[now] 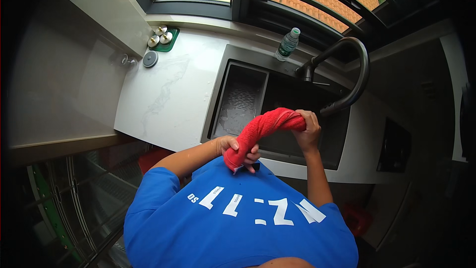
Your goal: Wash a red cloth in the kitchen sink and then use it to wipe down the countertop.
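Observation:
A red terry towel (263,128), twisted into a thick rope, arches between my two hands over the near side of the dark kitchen sink (241,54). My left hand (238,149) grips its lower left end, close to my shirt, with the thumb on top and fingers showing at the right. The upper right end sits in my right hand (309,126), whose fingers are closed around it above the basin, below the spout end of the dark faucet (364,63).
A grey colander tray (266,82) with wet slots fills the sink's left part. Behind the sink stands a plastic water bottle (287,46). On the white counter (167,93) are silver-lidded containers on a green tray (173,41), a round grey lid (150,59) and clear glassware (130,60).

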A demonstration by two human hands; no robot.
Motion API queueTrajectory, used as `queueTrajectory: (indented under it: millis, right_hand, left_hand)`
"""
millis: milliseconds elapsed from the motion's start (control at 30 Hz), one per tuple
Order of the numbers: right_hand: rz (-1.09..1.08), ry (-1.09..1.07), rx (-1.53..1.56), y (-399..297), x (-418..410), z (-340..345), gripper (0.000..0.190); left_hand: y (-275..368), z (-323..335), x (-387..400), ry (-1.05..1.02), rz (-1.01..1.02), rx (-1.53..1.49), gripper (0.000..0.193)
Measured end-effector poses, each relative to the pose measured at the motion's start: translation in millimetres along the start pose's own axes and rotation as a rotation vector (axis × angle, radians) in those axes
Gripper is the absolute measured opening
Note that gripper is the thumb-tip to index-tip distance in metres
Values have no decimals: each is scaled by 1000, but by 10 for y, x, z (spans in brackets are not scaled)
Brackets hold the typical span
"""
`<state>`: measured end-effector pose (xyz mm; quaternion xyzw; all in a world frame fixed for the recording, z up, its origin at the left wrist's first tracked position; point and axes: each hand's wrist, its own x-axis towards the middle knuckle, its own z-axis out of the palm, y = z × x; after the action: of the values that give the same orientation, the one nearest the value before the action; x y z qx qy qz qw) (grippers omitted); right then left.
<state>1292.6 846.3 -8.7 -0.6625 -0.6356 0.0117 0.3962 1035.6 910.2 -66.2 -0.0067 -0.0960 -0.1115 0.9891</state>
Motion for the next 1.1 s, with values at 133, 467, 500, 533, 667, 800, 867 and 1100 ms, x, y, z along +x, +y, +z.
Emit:
queueTrajectory:
  millis: [133, 467, 500, 533, 667, 800, 867, 1100]
  right_hand:
    - [51, 36, -73, -15, 61, -68, 41]
    - [577, -656, 414, 222, -489, 222, 19]
    - [718, -749, 615, 175, -504, 252, 17]
    - [857, -837, 819, 123, -521, 282, 14]
    - [1165, -946, 1471, -98, -538, 409, 12]
    - [1296, -988, 2146, -169, -631, 633, 12]
    - [1179, -1015, 2459, -217, -681, 778, 12]
    - [1295, -833, 2466, -31, -596, 676, 16]
  left_hand:
    - [5, 238, 58, 292, 77, 133, 35]
    - [602, 340, -73, 991, -135, 2187, 33]
    - [621, 368, -77, 1070, -133, 2262, 32]
    - [606, 299, -87, 1089, 31, 2342, 31]
    - [682, 75, 3, 1267, 339, 2377, 28]
    - [737, -91, 170, 1317, 611, 2379, 24]
    - [739, -175, 270, 1268, 977, 2387, 24]
    - [692, -383, 437, 1435, 706, 2213, 23]
